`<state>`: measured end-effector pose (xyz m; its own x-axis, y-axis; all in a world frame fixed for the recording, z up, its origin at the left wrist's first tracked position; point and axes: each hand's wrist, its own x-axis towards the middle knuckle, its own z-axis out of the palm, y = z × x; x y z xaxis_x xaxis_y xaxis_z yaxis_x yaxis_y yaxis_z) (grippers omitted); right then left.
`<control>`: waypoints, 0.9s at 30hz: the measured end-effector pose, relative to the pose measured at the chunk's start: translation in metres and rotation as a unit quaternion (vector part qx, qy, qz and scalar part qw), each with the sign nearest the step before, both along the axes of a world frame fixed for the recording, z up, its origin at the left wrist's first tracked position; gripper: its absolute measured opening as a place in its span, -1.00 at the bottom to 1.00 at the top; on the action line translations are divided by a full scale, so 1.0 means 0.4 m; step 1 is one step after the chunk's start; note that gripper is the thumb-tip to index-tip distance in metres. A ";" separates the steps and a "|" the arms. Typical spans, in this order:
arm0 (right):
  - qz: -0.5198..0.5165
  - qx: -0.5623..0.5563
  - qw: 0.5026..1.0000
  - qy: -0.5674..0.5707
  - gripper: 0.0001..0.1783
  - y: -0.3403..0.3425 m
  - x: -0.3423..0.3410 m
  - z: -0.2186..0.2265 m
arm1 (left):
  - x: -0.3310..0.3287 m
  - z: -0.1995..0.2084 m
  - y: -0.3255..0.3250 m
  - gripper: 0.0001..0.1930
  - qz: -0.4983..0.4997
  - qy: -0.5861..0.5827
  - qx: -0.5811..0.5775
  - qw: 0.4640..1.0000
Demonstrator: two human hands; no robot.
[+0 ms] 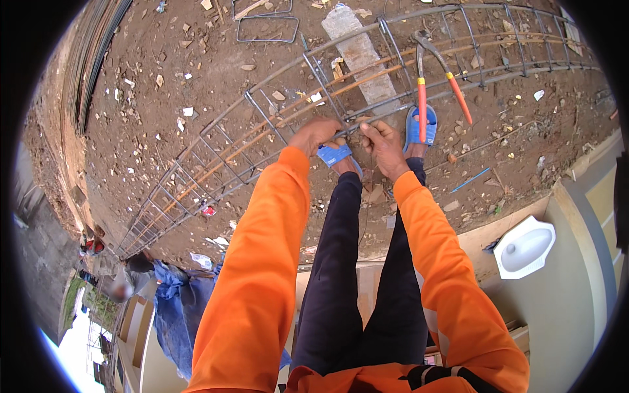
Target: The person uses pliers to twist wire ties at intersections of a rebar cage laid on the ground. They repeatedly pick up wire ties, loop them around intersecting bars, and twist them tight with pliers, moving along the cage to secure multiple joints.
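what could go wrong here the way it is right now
The pincers appear to lie loose across the steel cage; a knock might drop them onto a foot. The blue sandals leave toes exposed beside the steel, so a shifting bar could hurt them. The bare left hand and right hand work close together at one bar and might get scraped or pinched.

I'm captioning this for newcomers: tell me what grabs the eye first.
Likely the person's orange sleeves, running from the lower edge to the left hand and right hand at a rebar cage sweeping across the picture. Red-handled pincers lie across it at upper right, and a white squat toilet stands out at lower right.
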<state>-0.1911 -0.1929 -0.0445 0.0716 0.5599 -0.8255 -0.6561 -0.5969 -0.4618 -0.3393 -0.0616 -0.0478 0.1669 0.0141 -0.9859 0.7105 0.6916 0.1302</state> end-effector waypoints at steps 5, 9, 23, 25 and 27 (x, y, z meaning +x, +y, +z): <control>-0.061 0.004 0.998 0.022 -0.88 -0.012 -0.005 -0.009 | -0.024 -0.019 -0.005 -0.69 -0.011 -0.014 -0.002 1.000; -0.041 -0.007 0.999 0.012 -0.88 -0.012 0.000 0.013 | -0.021 -0.018 0.002 -0.68 -0.038 0.007 -0.013 0.999; 0.122 0.029 0.982 -0.139 -0.80 0.006 -0.005 0.031 | -0.040 -0.031 0.007 -0.68 -0.059 -0.035 -0.029 0.997; 0.200 0.146 0.929 -0.276 -0.76 0.013 -0.031 0.044 | -0.037 -0.025 0.006 -0.70 -0.051 -0.056 -0.025 0.997; 0.198 0.111 0.932 -0.284 -0.73 0.004 -0.047 0.026 | -0.024 -0.004 -0.001 -0.72 -0.050 -0.046 0.023 0.997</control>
<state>-0.2098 -0.1914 -0.0343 0.2139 0.7872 -0.5785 -0.0164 -0.5892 -0.8078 -0.3487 -0.0619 -0.0493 0.2589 0.0376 -0.9652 0.7593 0.6097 0.2274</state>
